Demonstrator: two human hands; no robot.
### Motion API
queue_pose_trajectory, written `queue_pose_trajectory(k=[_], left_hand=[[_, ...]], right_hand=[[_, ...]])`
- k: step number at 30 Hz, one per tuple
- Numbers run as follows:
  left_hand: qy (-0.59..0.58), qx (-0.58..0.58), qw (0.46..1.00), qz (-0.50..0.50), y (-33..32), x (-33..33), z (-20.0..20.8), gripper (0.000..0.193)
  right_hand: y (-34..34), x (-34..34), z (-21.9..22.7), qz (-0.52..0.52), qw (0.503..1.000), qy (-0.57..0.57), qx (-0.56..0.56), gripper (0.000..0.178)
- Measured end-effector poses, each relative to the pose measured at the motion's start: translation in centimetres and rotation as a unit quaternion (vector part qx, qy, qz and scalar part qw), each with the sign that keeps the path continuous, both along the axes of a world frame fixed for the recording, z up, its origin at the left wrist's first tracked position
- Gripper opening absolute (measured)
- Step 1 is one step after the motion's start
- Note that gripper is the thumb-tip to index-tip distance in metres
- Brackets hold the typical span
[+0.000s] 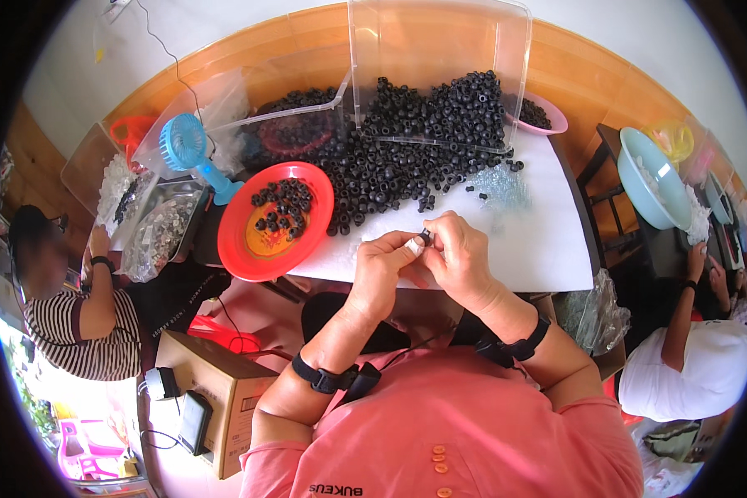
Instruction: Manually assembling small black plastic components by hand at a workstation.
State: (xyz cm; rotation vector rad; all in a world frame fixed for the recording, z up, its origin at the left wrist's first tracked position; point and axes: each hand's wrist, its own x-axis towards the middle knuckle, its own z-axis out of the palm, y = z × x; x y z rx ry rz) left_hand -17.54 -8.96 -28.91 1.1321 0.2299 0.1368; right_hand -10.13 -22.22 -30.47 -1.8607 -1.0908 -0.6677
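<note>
My two hands meet over the front edge of the white-topped table, fingertips together. Between them is a small black plastic part (426, 237), mostly covered by the fingers. My left hand (380, 267) is closed, with thumb and fingers pinching the part from the left; something white shows at its thumb tip. My right hand (460, 256) pinches the same part from the right. Just beyond lies a big heap of similar black plastic parts (390, 178), spilling from a clear plastic bin (440, 41) tipped on its side. A red plate (239, 235) nearby holds several black pieces.
Small clear bits (502, 189) lie right of the heap. A blue handheld fan (184, 143) stands beyond the plate, and a pink bowl (554, 118) sits at the back right. A cardboard box (216, 390) stands at lower left. Other people work at both sides, one near a light-blue basin (651, 187).
</note>
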Motion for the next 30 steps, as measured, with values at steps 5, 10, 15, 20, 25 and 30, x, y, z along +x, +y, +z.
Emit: queue_pose_trajectory(k=[5, 10, 15, 20, 25, 30], left_hand=[[-0.024, 0.013, 0.999, -0.038, 0.5, -0.1, -1.1, 0.018], [-0.011, 0.030, 0.999, -0.028, 0.1, -0.5, -0.9, 0.016], [-0.012, 0.015, 0.999, -0.029, 0.0, -1.1, -0.6, 0.016], [-0.008, 0.007, 0.999, -0.040, 0.4, -1.4, -0.8, 0.016], [-0.033, -0.010, 0.999, -0.024, 0.2, -0.8, -0.8, 0.014], [-0.014, 0.040, 0.998, -0.045, 0.4, -1.5, -1.2, 0.017]], right_hand=[[-0.3, -0.7, 0.4, 0.048, 0.996, 0.078, -0.001, 0.026], [-0.6, -0.7, 0.5, 0.067, 0.990, 0.122, -0.019, 0.025], [-0.7, -0.9, 0.5, 0.094, 0.980, 0.177, -0.018, 0.026], [-0.3, -1.7, -0.4, 0.102, 0.955, 0.279, 0.010, 0.025], [0.0, -1.0, 0.5, 0.075, 0.988, 0.133, -0.004, 0.023], [-0.2, -1.8, -0.1, 0.073, 0.985, 0.153, 0.008, 0.024]])
